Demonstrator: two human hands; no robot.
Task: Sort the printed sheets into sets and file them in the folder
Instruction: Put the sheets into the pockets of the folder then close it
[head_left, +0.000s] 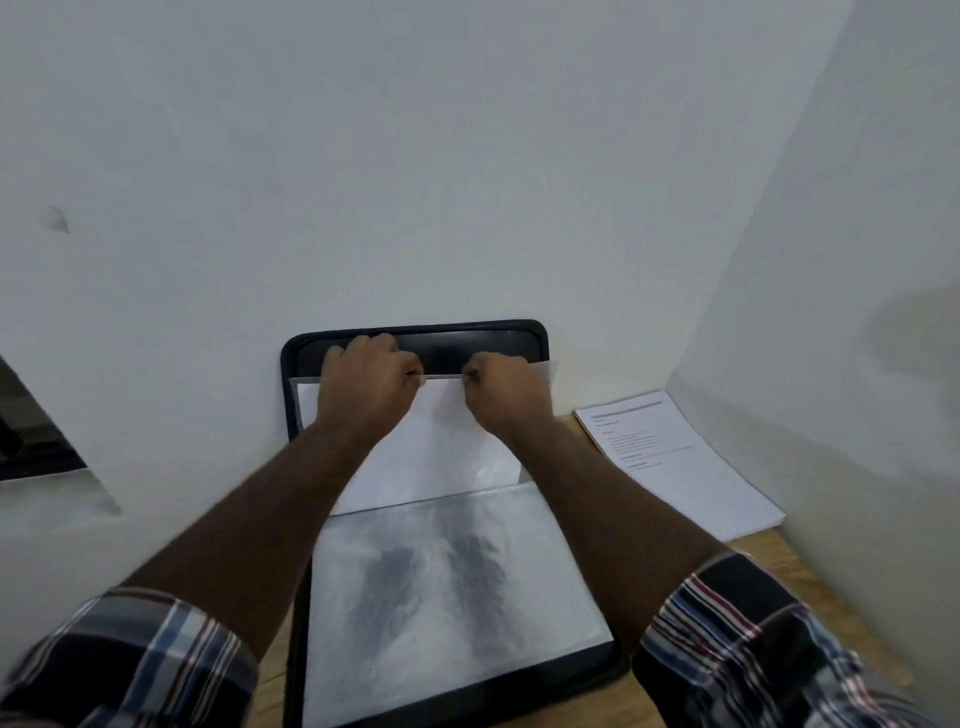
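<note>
plaid sleeves (130, 660) nearest; our left grip (363, 379) and right grip (504, 389) pinch the sheet's (441, 447) far edge, its length running back toward us from both grips.

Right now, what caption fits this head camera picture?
Both hands pinch a clear sleeve's top edge in the open folder, sheets waiting beside.

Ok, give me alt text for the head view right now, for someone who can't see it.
Both hands, left hand and right hand, pinch the top edge of a white sheet at the far half of an open black folder propped against a white wall. The near half shows a clear sleeve; a stack of printed sheets lies to the right on the wooden table.
</note>
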